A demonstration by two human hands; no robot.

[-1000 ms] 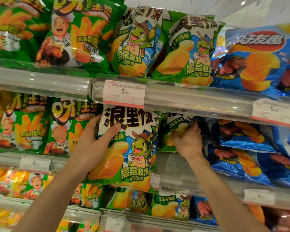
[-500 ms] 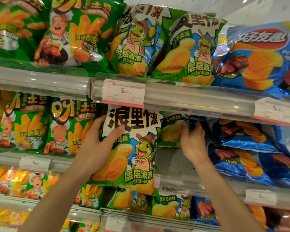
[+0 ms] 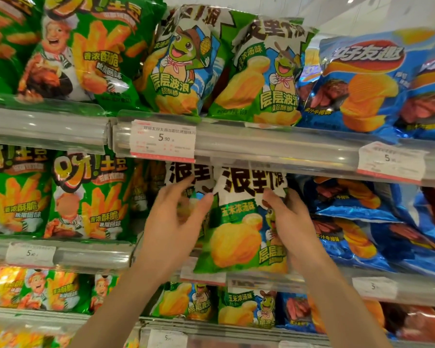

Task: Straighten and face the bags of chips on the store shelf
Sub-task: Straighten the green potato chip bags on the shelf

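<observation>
Right hand (image 3: 290, 222) has its fingers (image 3: 271, 197) curled onto the right edge of the green chip bag (image 3: 236, 237), gripping it. Left hand (image 3: 172, 222) spreads loose fingers (image 3: 204, 199) against the bag's left edge and the second green bag (image 3: 178, 175) behind. Both bags stand on the middle shelf (image 3: 261, 278), blue bags (image 3: 349, 222) just right of the right hand's fingers, price tag (image 3: 162, 140) above.
</observation>
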